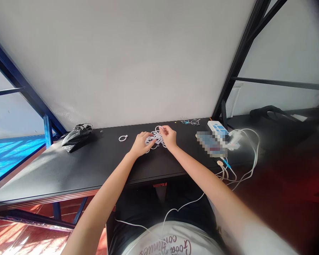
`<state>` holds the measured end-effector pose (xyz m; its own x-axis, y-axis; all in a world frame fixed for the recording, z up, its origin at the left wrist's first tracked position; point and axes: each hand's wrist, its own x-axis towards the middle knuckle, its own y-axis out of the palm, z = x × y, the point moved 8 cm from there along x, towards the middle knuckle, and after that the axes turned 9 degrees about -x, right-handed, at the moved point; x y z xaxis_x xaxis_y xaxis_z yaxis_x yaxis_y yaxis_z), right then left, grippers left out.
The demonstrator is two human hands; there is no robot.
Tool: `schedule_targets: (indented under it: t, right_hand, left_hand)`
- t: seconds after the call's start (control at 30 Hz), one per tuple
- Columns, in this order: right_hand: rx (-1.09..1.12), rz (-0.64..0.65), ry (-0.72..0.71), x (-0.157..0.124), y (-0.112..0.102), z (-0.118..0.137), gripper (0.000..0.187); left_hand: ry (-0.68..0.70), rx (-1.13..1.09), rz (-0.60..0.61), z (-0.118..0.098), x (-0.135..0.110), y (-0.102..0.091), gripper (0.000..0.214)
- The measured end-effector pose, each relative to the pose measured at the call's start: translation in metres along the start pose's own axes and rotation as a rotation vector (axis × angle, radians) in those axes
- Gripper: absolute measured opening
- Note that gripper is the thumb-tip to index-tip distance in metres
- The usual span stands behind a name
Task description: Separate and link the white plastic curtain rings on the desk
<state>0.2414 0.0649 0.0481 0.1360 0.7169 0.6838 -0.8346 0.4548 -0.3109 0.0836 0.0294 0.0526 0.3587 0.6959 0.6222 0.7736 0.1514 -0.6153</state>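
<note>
A heap of white plastic rings (pixel 157 136), which look like curtain rings, lies on the black table (pixel 106 166) between my hands. My left hand (pixel 143 144) curves around the heap's left side, its thumb and fingers closed about some of the rings. Above the heap's right side, my right hand (pixel 168 136) pinches one white ring (pixel 158 127), which stands up from the others. Farther left, a single white ring (pixel 123 138) with a small knob lies flat and apart. My fingers hide part of the heap.
A crumpled black plastic bag (pixel 77 137) sits at the left. Eyeglasses (pixel 190 122) lie near the wall. To the right are a white power strip (pixel 218 129), a blurred-out phone-like object (pixel 211 144) and looping white cables (pixel 255 156). A cable crosses my lap.
</note>
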Motion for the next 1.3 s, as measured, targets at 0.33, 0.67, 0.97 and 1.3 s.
schedule_targets:
  t: [0.33,0.67,0.97,1.3]
  right_hand:
    - [-0.083,0.214,-0.19,-0.016,0.027,0.019,0.029]
    - [0.028,0.265,-0.161,-0.014,0.024,0.02,0.029]
    - [-0.059,0.214,-0.167,-0.011,0.022,0.019,0.026]
    - [-0.121,0.295,-0.3,-0.02,0.032,0.029,0.022]
  left_hand:
    - [-0.027,0.001,-0.02,0.004,0.002,0.0,0.021]
    - [0.058,0.03,-0.033,0.008,0.0,0.005,0.031]
    - [0.034,0.023,-0.048,0.011,-0.001,0.003,0.013]
    - [-0.029,0.058,-0.11,0.014,-0.001,-0.006,0.021]
